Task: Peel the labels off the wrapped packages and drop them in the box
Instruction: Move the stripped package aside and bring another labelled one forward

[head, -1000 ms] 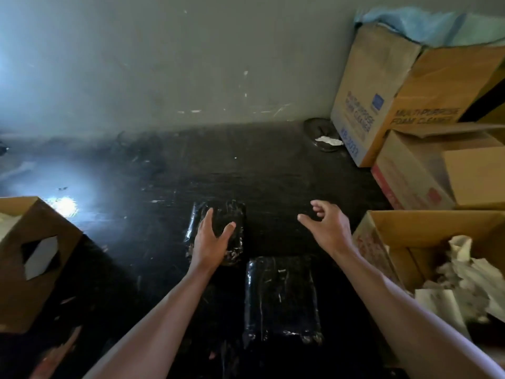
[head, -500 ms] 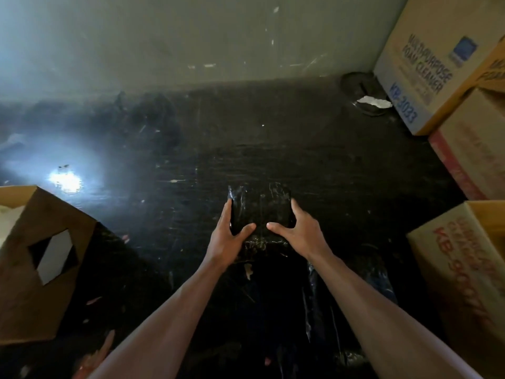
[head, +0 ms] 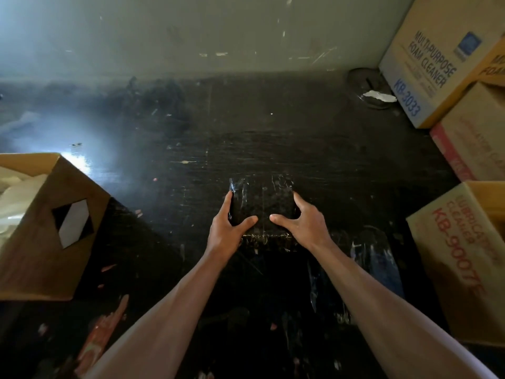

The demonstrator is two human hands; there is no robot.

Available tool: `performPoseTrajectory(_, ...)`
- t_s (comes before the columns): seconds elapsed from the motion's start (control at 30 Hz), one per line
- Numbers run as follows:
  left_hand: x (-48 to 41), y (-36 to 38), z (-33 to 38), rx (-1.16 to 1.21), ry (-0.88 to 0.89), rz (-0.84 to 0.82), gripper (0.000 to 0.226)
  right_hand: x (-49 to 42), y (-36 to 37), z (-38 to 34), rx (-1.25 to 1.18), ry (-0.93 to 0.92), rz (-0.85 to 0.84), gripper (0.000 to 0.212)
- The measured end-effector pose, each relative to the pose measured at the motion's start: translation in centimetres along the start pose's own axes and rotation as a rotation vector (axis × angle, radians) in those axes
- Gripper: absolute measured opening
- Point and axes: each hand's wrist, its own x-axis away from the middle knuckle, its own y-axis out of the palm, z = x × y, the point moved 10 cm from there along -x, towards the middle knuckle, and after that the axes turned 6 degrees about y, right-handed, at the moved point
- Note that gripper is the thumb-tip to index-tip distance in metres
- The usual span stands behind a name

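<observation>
Between the fingers of both hands, on the scuffed black counter (head: 314,149), sits a black film-wrapped package (head: 261,203), flat and squared, its near edge toward the person. Left hand (head: 226,228): fingers (head: 227,201) run up the package's left side, thumb laid across its top near the front. Right hand (head: 306,222): fingers (head: 298,201) hooked over the right side, thumb on top, pointing at the left thumb with a small gap between the two. Both hands clamped on the package from opposite sides; whether it is lifted or resting flat, cannot tell. No label visible on the upper face; the film is dark and glossy with creases and taped seams, so a label may sit on a hidden face. Judgement: wrap looks slick and slightly loose, the block inside firm, weight probably moderate. Best held by the side edges as now, not by the film, which would stretch or slide. Turning it over to hunt for the label seems the next need. Just beyond the right wrist lies a second wrapped package (head: 377,266), dim. Well out past the left fingers, an open cardboard box (head: 35,242) holds pale crumpled material; past the right fingers, a Lubricating Cleaner box (head: 461,255).
</observation>
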Motion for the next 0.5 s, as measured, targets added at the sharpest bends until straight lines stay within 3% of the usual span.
performPoseTrajectory(0.5,12.6,-0.7,-7.4,0.037,-0.073,0.092,0.092,11.5,6.9,8.3,-0.162,0.108,0.09,0.1)
